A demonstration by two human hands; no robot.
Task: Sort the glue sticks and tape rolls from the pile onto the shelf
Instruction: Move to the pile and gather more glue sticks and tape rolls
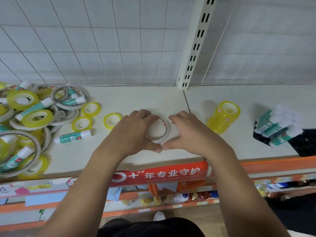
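A white tape roll (158,130) lies flat in the middle of the cream shelf (136,98). My left hand (133,132) and my right hand (186,130) cup it from both sides, thumbs meeting at its near edge. On the left sits the mixed pile (29,117) of yellow and white tape rolls and teal-and-white glue sticks. One loose glue stick (74,136) lies by the pile. To the right stands a stack of yellow tape rolls (222,117). Farther right, glue sticks (275,127) are bunched in a black holder.
Three small yellow tape rolls (112,120) lie loose between the pile and my left hand. A wire grid back panel (102,48) and a slotted upright (195,48) close the shelf behind. A red label strip (162,174) runs along the front edge, with lower shelves below.
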